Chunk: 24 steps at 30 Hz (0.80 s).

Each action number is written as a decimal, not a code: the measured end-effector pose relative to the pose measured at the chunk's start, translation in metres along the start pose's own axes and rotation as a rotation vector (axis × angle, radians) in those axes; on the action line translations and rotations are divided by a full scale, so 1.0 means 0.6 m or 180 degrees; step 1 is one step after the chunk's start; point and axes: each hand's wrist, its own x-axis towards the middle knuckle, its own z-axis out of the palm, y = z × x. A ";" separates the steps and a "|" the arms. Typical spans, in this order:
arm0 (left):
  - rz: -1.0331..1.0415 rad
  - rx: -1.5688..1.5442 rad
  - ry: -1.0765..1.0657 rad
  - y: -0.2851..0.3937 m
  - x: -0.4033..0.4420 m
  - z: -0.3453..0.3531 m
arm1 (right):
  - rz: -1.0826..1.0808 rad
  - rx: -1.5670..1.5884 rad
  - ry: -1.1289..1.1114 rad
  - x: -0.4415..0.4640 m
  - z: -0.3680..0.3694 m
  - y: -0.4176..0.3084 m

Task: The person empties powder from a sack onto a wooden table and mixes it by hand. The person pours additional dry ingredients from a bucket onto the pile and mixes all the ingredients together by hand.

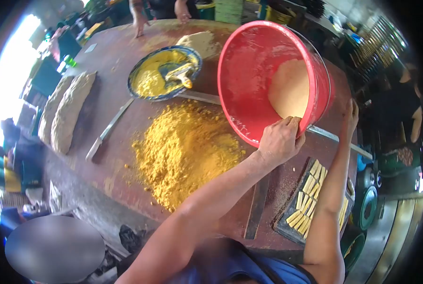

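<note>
A red bucket [249,80] is tilted on its side above the table, its mouth towards the yellow crumbly heap. Pale powder [291,90] lies inside it. My left hand [281,138] is closed over the bucket's near rim. At the bucket's base on the right is my right hand [351,116], its fingers partly hidden as it supports the bucket. The yellow crumbly heap [178,151] is spread on the table left of the bucket. Behind the heap, a dark-rimmed basin [136,93] holds yellow mixture and a pale-handled tool [185,80].
Two long dough rolls [71,111] and a knife [108,130] lie on the left of the table [112,175]. A dark tray [287,227] of cut yellow strips is near my right arm. Metal bars [341,139] cross the tabletop. Another person's hands [139,23] show at the far edge.
</note>
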 end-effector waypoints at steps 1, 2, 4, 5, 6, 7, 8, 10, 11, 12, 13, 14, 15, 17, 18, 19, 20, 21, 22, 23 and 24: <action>-0.0018 -0.0168 -0.0014 -0.008 0.001 -0.008 | 0.0585 0.0046 -0.0167 0.013 0.006 0.078; -0.0037 -0.0344 -0.0022 -0.015 0.001 -0.017 | 0.0858 0.0080 -0.0296 0.017 0.028 0.097; 0.0083 -0.0560 0.0092 -0.020 0.004 -0.018 | 0.1466 0.1215 -0.0795 0.017 0.078 0.098; 0.0245 -0.0824 0.0118 -0.019 0.003 -0.016 | 0.1806 0.2326 -0.1149 0.015 0.096 0.099; 0.0223 -0.0799 0.0153 -0.018 0.001 -0.015 | 0.1808 0.2334 -0.1198 0.016 0.107 0.097; 0.0251 -0.1004 0.0003 -0.016 -0.001 -0.013 | 0.1743 0.2209 -0.0903 0.019 0.114 0.095; 0.0289 -0.1218 -0.0157 -0.015 -0.004 -0.011 | 0.1673 0.2078 -0.0592 0.022 0.117 0.093; 0.0070 -0.1333 -0.0449 -0.010 -0.001 -0.026 | 0.1657 0.1889 -0.0443 0.026 0.112 0.084; 0.0127 -0.1419 -0.0448 -0.012 0.004 -0.036 | 0.1476 0.1913 -0.0474 0.030 0.106 0.080; 0.0183 -0.1490 -0.0446 -0.010 0.012 -0.054 | 0.1298 0.1950 -0.0511 0.031 0.108 0.078; 0.0170 -0.1481 -0.0429 -0.003 0.016 -0.071 | 0.1301 0.1953 -0.0533 0.025 0.107 0.050; 0.0214 -0.1532 -0.0235 0.009 0.017 -0.086 | 0.1396 0.1939 -0.0643 0.024 0.093 0.019; 0.0276 -0.1580 -0.0044 0.019 0.018 -0.101 | 0.1477 0.1931 -0.0739 0.027 0.082 -0.018; 0.0325 -0.1722 0.0123 0.036 0.007 -0.124 | 0.1348 0.1592 -0.0835 0.036 0.059 -0.061; 0.0378 -0.1849 0.0289 0.045 0.001 -0.139 | 0.1218 0.1268 -0.0927 0.039 0.046 -0.082; 0.0119 -0.1959 0.0110 0.052 -0.007 -0.165 | 0.1255 0.1479 -0.0867 0.042 0.038 -0.105; 0.0128 -0.2002 0.0098 0.051 -0.016 -0.171 | 0.1247 0.1442 -0.0841 0.045 0.026 -0.131; 0.0204 -0.2078 0.0399 0.048 -0.023 -0.175 | 0.1199 0.1161 -0.0784 0.042 0.022 -0.176; 0.0275 -0.2154 0.0704 0.048 -0.030 -0.183 | 0.1150 0.0878 -0.0726 0.033 0.023 -0.225; -0.0194 -0.2216 0.0471 0.058 -0.043 -0.207 | 0.0847 0.0683 -0.0536 0.010 0.036 -0.283; -0.0174 -0.2254 0.0461 0.060 -0.051 -0.218 | 0.0828 0.0655 -0.0508 0.010 0.035 -0.297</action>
